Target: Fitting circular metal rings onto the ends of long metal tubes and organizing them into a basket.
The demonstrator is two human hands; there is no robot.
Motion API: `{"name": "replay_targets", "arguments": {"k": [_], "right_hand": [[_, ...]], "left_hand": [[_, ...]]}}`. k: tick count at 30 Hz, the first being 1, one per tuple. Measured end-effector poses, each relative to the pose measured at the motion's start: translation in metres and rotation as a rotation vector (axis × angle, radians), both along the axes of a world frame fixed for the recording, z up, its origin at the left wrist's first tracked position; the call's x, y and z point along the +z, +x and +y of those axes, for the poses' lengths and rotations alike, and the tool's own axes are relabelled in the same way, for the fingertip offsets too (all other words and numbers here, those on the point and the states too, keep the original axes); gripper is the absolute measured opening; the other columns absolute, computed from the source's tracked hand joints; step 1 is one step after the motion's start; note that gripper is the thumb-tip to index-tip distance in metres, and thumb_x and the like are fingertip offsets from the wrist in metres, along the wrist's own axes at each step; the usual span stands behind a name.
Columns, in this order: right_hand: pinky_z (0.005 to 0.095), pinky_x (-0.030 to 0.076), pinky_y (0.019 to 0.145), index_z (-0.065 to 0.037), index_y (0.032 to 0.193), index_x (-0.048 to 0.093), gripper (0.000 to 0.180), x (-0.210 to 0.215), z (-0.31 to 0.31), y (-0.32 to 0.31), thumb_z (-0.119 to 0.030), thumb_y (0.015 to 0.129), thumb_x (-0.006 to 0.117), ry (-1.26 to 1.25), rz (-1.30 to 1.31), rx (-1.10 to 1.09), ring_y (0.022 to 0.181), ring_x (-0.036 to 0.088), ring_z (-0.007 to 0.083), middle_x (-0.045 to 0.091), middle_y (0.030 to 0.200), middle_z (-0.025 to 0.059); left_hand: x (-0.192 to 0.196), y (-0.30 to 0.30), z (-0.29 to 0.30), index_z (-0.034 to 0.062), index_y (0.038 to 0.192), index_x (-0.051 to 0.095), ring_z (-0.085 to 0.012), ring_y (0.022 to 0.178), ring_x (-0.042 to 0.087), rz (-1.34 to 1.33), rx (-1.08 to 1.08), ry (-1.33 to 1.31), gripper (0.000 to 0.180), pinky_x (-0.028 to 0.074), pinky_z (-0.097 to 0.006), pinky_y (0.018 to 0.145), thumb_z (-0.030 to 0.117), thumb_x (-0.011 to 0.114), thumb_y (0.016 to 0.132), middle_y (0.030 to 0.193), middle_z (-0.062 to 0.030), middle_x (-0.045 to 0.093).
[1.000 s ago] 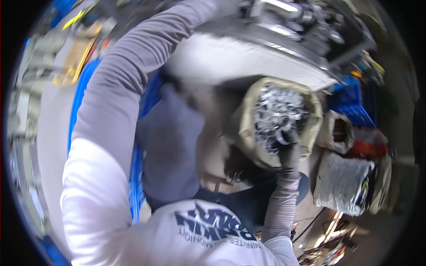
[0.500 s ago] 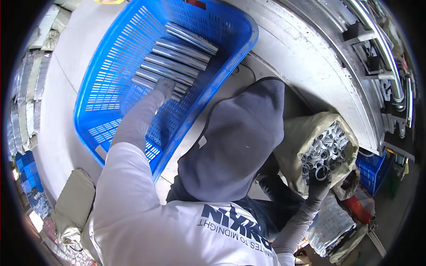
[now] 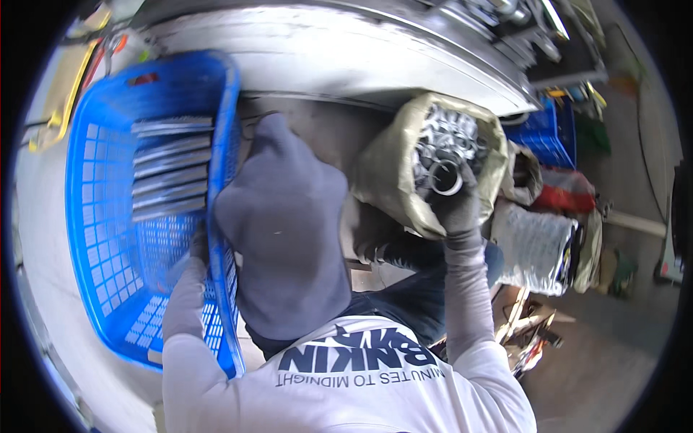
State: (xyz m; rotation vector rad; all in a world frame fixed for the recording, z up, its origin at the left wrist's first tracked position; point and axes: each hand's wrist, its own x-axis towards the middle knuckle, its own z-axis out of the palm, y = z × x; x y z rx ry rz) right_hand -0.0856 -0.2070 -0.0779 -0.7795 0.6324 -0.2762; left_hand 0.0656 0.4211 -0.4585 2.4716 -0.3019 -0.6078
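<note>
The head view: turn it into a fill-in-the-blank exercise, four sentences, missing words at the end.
1. The metal tubes lie in a basket whose colour is ____.
2. The beige sack stands to the ____ of the basket.
3. The left hand is inside the ____.
4. The right hand holds a metal ring at the mouth of the ____.

Missing words: blue; right; basket; sack.

Slight blur, black fisheye corners
</note>
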Motion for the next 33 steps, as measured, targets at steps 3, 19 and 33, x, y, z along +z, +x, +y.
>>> {"name": "replay_targets", "arguments": {"k": [3, 19, 33], "right_hand": [[0.0409, 0.06, 0.084, -0.002, 0.136, 0.059, 0.052, 0.001, -0.008, -0.014, -0.045, 0.108, 0.053, 0.172, -0.146, 0.058, 0.094, 0.071, 0.0243, 0.073, 0.113, 0.0188], [0.0265, 0.052, 0.065, 0.001, 0.125, 0.068, 0.048, 0.019, 0.032, -0.034, -0.04, 0.108, 0.048, -0.781, -0.062, 0.049, 0.082, 0.066, 0.0152, 0.069, 0.1, 0.0076], [0.0346, 0.054, 0.084, 0.004, 0.105, 0.07, 0.036, -0.007, 0.034, -0.04, -0.022, 0.107, 0.044, -1.068, -0.1, -0.234, 0.094, 0.069, 0.0259, 0.071, 0.105, 0.0162]], "left_hand": [[0.075, 0.05, -0.073, 0.0029, 0.126, 0.068, -0.0338, 0.107, 0.07, -0.121, -0.054, 0.039, 0.041, 0.055, -0.045, 0.088, 0.034, 0.066, 0.099, 0.115, -0.0187, 0.072], [0.491, -0.047, -0.41, 0.0064, 0.116, 0.063, -0.0308, 0.096, 0.067, -0.786, -0.945, -0.012, 0.052, 0.051, -0.044, 0.083, 0.029, 0.081, 0.073, 0.103, -0.0126, 0.066], [0.464, -0.071, -0.457, 0.0074, 0.115, 0.061, -0.0294, 0.1, 0.066, -0.721, -1.009, 0.174, 0.052, 0.051, -0.045, 0.089, 0.032, 0.082, 0.074, 0.104, -0.011, 0.066]]}}
